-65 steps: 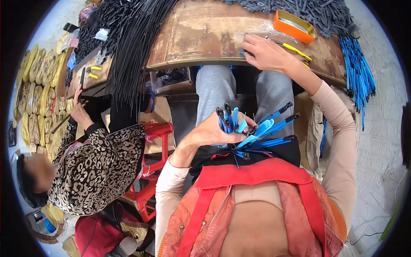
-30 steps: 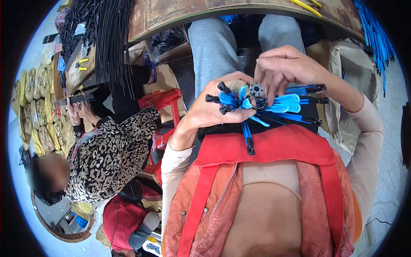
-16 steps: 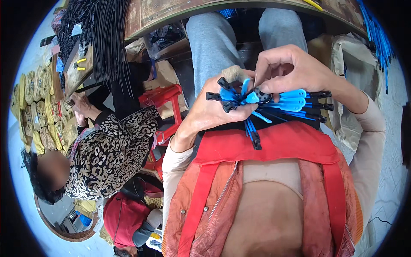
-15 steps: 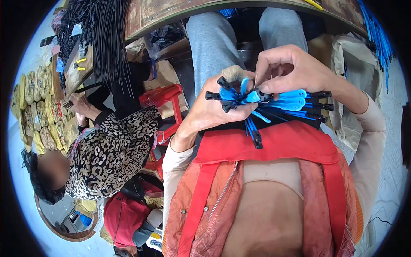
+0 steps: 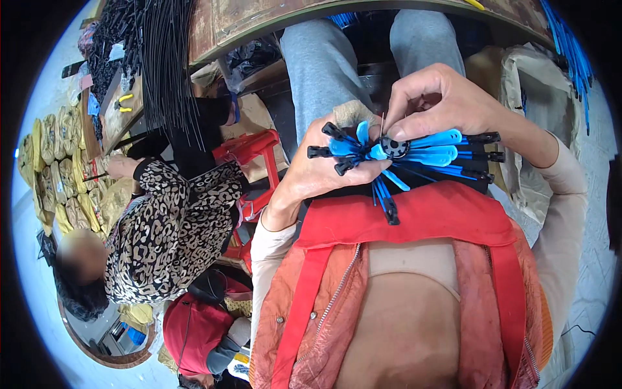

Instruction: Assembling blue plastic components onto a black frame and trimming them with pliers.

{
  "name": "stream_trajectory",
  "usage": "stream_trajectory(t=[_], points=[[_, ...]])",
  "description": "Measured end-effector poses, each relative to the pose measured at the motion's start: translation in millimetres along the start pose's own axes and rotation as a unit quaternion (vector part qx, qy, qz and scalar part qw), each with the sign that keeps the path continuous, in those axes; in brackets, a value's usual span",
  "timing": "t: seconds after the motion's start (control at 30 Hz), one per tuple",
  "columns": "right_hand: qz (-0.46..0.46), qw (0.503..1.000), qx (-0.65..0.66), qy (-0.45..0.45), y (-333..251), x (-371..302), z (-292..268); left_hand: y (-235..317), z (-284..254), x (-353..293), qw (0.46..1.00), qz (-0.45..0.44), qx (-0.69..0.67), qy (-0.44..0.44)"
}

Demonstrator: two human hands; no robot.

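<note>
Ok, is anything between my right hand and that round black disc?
Nothing visible: your right hand has its thumb at the disc's upper edge; the blue strips fan out beside the disc.

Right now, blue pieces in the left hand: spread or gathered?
Spread. The blue pieces fan out, their black tips pointing left, right and down the picture; the left hand grips them beside a black notched disc.

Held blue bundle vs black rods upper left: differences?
Colour: the blue bundle is blue with black ends; the black rods look all black.
Pose: the blue bundle splays outward; the black rods hang roughly parallel.
Hold: blue bundle in the left hand; black rods in neither.
Both: many slender pieces.
</note>
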State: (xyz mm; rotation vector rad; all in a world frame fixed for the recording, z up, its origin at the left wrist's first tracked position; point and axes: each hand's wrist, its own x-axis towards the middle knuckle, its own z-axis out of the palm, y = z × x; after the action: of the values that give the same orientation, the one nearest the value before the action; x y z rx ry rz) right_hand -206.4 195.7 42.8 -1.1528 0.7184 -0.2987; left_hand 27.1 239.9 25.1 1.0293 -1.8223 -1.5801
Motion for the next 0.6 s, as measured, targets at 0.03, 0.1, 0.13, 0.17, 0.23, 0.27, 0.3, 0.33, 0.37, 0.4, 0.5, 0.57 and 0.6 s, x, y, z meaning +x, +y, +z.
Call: stream_trajectory(t=[0.03, 0.1, 0.13, 0.17, 0.23, 0.27, 0.3, 0.33, 0.37, 0.4, 0.5, 0.57, 0.6], points=[[-0.002, 1.0, 0.0, 0.002, 2.2, 0.8, 1.1, -3.7, 0.2, -0.8, 1.0, 0.001, 0.001, -0.002], [-0.027, 0.999, -0.018, -0.002, 4.1, 4.2, 1.5, -10.7, 1.3, -2.6, 0.986, -0.027, -0.167, -0.004], [-0.027, 0.999, -0.018, -0.004, 3.8, 6.2, 1.2, -10.3, 1.0, -2.0, 0.986, -0.028, -0.167, -0.002], [-0.032, 0.999, -0.02, -0.004, 2.1, 7.1, -0.7, -8.1, 1.0, 0.7, 0.991, -0.02, -0.131, 0.005], [-0.035, 0.999, -0.022, -0.006, -3.0, 11.0, -6.9, -5.7, -2.0, 5.3, 0.995, -0.013, -0.096, 0.014], [-0.042, 0.998, -0.052, -0.02, -5.1, 14.9, -9.4, -6.0, -5.2, 4.5, 0.995, -0.039, -0.087, 0.018], [-0.049, 0.995, -0.082, -0.034, -7.0, 19.2, -12.4, -6.5, -8.1, 4.4, 0.995, -0.065, -0.077, 0.023], [-0.09, 0.994, -0.012, -0.054, 2.1, 25.3, -19.9, -8.0, -9.0, 5.0, 0.995, -0.065, -0.076, 0.026], [-0.133, 0.987, 0.056, -0.072, 13.0, 28.7, -29.7, -10.8, -8.6, 4.8, 0.991, -0.055, -0.105, 0.055], [-0.057, 0.97, 0.164, -0.167, 9.7, 26.9, -40.7, -14.2, -8.6, 6.0, 0.986, -0.043, -0.134, 0.086], [-0.092, 0.98, 0.174, 0.027, 23.7, 8.9, -8.7, -21.3, -6.7, 4.2, 0.978, -0.078, -0.156, 0.117], [-0.191, 0.977, -0.036, 0.09, 30.2, 6.7, 7.5, -12.5, -0.5, 1.3, 0.978, -0.071, -0.149, 0.131], [-0.221, 0.964, -0.056, 0.14, 33.4, 3.8, 20.4, -4.4, 3.2, -0.2, 0.981, -0.067, -0.132, 0.122]])
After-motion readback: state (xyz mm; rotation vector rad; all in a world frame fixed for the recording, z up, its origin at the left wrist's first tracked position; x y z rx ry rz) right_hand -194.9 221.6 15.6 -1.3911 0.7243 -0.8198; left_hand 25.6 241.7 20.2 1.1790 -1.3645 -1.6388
